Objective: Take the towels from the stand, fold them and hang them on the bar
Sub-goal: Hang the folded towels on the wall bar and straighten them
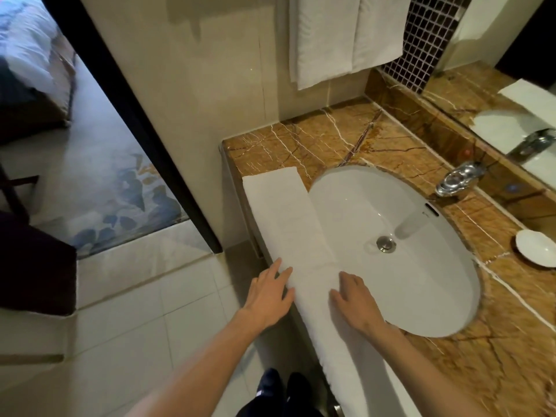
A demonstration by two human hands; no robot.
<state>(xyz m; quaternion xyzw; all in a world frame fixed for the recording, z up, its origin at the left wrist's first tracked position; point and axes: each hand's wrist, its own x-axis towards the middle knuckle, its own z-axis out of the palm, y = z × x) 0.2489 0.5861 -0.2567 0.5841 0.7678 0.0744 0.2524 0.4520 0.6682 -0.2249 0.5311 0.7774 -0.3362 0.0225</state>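
A long white towel, folded into a narrow strip, lies along the front edge of the brown marble counter, partly over the sink's left rim. My left hand rests at the strip's left edge, fingers spread and flat. On top of the strip lies my right hand, palm down with its fingers apart. Two folded white towels hang side by side on the wall above the counter; the bar itself is out of frame.
A white oval sink with a chrome faucet fills the counter. A small white dish sits at the right. A mirror runs behind. At left, a dark door frame opens onto a carpeted bedroom.
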